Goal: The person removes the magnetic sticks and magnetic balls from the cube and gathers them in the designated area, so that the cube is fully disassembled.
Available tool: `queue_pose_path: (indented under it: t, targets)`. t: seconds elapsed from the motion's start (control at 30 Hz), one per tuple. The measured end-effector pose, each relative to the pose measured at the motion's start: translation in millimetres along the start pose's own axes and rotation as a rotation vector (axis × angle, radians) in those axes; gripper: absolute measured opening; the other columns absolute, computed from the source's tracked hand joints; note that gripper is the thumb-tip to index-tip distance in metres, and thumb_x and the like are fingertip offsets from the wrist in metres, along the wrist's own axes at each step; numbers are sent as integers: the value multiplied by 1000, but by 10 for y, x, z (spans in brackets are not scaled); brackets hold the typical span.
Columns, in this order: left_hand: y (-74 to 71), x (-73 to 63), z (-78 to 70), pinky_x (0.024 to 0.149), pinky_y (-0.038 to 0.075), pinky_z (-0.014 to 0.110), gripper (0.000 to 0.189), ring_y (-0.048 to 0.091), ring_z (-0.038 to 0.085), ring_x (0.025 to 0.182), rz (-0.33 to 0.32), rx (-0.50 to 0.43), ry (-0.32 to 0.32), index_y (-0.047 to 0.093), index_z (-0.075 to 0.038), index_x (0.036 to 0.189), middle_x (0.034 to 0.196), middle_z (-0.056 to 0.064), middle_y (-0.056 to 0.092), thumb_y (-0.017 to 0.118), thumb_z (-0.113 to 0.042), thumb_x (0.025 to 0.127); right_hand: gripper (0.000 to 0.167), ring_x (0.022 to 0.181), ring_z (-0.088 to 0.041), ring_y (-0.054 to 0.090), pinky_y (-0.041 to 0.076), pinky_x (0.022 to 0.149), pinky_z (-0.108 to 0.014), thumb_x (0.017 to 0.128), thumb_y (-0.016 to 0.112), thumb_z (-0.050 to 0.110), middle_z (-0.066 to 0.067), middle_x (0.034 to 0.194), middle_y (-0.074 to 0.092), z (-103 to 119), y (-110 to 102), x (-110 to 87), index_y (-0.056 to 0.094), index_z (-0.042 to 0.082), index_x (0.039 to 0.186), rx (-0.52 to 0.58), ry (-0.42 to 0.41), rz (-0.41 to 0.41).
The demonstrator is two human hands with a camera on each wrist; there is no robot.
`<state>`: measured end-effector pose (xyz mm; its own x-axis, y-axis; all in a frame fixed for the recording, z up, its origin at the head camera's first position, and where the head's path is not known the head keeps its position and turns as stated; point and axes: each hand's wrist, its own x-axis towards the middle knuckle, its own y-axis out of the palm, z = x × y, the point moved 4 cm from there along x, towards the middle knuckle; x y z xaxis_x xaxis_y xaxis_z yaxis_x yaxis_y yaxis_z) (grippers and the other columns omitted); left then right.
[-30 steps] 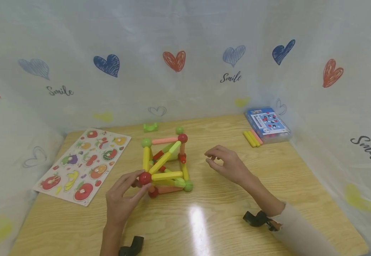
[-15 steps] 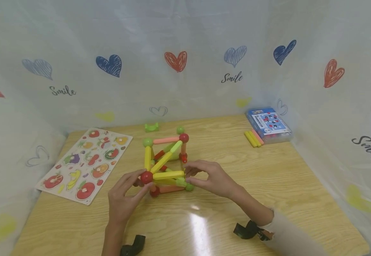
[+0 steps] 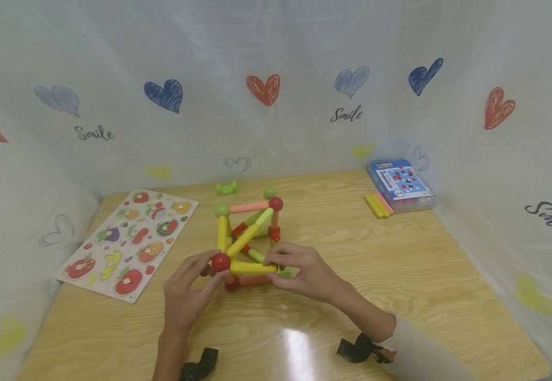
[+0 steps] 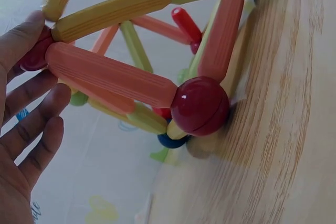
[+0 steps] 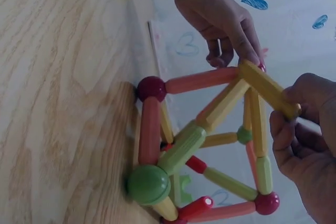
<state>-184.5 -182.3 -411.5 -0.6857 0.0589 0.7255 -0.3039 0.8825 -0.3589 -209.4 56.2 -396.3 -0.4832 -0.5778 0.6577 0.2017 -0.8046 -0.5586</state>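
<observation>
A cube-like frame of magnetic rods and balls stands on the wooden table [image 3: 342,238]. My left hand [image 3: 186,296] pinches the red ball [image 3: 221,262] at its upper near-left corner, between thumb and fingers. From that ball a yellow magnetic rod [image 3: 252,268] reaches out to the right. My right hand [image 3: 306,272] pinches the rod's far end with thumb and fingertips. In the right wrist view, that end carries no ball. Below it, a green ball [image 5: 149,184] joins rods at the table. Another red ball [image 4: 200,106] sits at the lower near-left corner.
A fruit puzzle board [image 3: 130,209] lies at the left. At the back are a green bracket-like piece [image 3: 227,188] and a loose green ball [image 3: 269,192]. Loose yellow rods [image 3: 376,206] and a pink rod lie beside a blue box [image 3: 402,185] at the back right.
My right hand has come left from beside the frame and taken the free end of the yellow rod. That end has tipped slightly toward me. The left hand keeps its grip on the red ball.
</observation>
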Motion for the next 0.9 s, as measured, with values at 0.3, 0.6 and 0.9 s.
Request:
queue_pose_path:
  t: [0.3,0.6,0.9]
  targets:
    - [49,-96,254,75,50,13,58,62,19,73,-7,15,-6,72,-4,119,104,7,71,90,4,64,26,89,-11,62,54,71,-20,86,76,2,0,108,66,-54,-287,-214,73,9,111,-22,48,10]
    - [4,-92,245,74,50,12,46,62,20,71,-16,31,7,73,-3,117,103,8,71,88,-16,75,33,82,-13,62,55,68,-26,79,79,-7,-1,104,68,-206,-612,-382,74,8,108,-133,112,-80]
    - [-7,6,3,74,49,10,62,60,21,69,-23,30,14,72,3,114,98,12,70,86,18,55,26,83,-11,62,56,68,-27,80,81,-2,-1,102,67,-376,-793,-513,75,8,104,-277,185,-87]
